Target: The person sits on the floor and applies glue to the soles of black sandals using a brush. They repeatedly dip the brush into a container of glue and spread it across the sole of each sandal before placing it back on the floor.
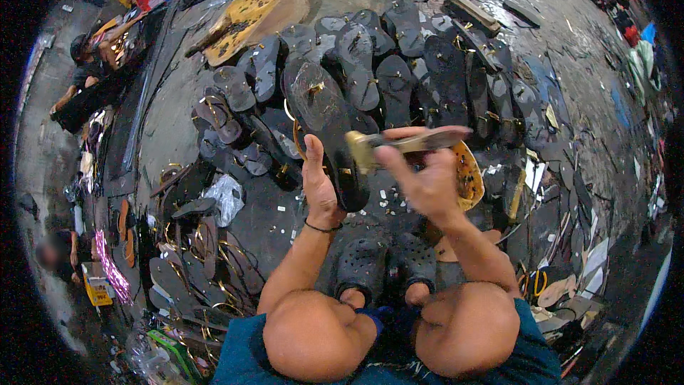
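Note:
My left hand (322,189) grips a long black sandal sole (319,100) along its near end, thumb up on the side. A gold strap or strip curves beside that sole. In my right hand (427,182) is a flat-handled brush (413,142), its pale yellowish bristle end close to the sole; whether it touches cannot be made out. The brush and fingers are slightly blurred. Beyond my hands, several dark soles with small gold strap ends, such as this sole (395,85), lie crowded together on the floor. Partly behind my right hand is a yellow, stained shallow container (470,175).
A larger yellow stained sheet or tray (249,25) lies far left. More sandals with gold straps (206,264) are heaped at left beside a clear plastic bag (226,198). Yellow-handled scissors (539,284) and scraps lie at right. Another person (92,64) sits far left.

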